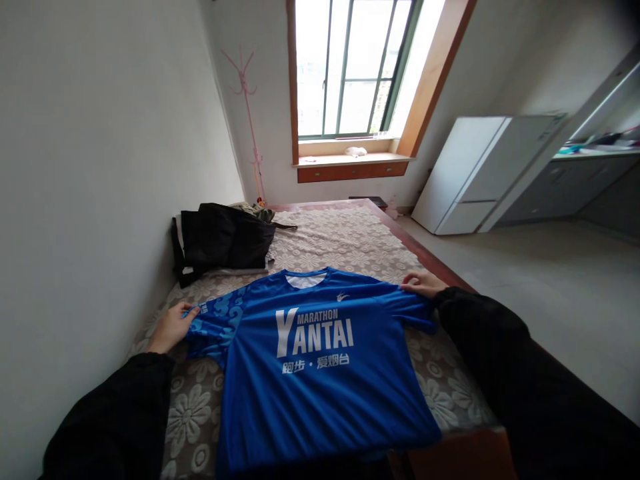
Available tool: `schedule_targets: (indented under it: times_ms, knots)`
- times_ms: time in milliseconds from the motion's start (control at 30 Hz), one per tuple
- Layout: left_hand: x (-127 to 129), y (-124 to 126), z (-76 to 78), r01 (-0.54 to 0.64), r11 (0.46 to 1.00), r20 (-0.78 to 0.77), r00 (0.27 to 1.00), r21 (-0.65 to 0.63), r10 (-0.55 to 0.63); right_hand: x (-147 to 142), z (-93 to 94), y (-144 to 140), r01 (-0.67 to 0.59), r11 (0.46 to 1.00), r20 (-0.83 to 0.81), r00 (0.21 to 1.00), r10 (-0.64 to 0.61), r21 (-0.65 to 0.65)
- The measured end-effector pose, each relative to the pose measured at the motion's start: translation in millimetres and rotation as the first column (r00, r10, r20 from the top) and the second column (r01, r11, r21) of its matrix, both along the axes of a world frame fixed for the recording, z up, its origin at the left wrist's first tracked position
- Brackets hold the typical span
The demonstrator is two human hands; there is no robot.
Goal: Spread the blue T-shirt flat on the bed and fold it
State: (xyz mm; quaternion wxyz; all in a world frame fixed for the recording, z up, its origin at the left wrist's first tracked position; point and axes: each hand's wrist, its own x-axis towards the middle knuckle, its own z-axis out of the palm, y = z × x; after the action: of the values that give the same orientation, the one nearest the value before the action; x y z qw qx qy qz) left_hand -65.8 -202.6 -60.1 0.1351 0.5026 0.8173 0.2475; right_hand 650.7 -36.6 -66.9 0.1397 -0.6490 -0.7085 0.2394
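Blue cloth T-shirt (317,397) is pinched by the left hand (171,328) and right hand (426,284); it could be wrinkled by crooked tugs.

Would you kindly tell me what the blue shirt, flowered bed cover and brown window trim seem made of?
Blue shirt: probably smooth synthetic knit, given its slight sheen and soft folds.
Flowered bed cover: likely matte plush fabric; the pale flowers look raised.
Brown window trim: perhaps smooth wood or laminate; its even brown colour leaves that open.
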Motion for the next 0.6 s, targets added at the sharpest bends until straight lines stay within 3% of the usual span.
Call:
schedule_targets:
  times_ms: [133, 267, 400, 600]
  knots:
    - [-17, -12, -9.3, 0.017, 0.999, 0.229, 0.973, 0.044, -0.027, 23, -15.3, -22, 0.096, 0.991, -0.336, 0.934, -0.122, -0.092]
    - [-31, -15, -12.8, 0.016, 0.998, 0.277, 0.960, 0.064, -0.033, 40, -22.6, -40, 0.158, 0.985, -0.427, 0.888, -0.170, -0.064]
    - [-33, -8, -10.0, 0.009, 0.994, 0.182, 0.983, 0.106, -0.028, 38, -17.6, -38, 0.192, 0.981, -0.306, 0.936, -0.171, 0.038]
    - [-29, -9, 2.2, 0.037, 0.999, -0.037, 0.999, 0.021, -0.036, 29, -11.2, -23, 0.155, 0.981, 0.032, 0.987, -0.160, 0.115]
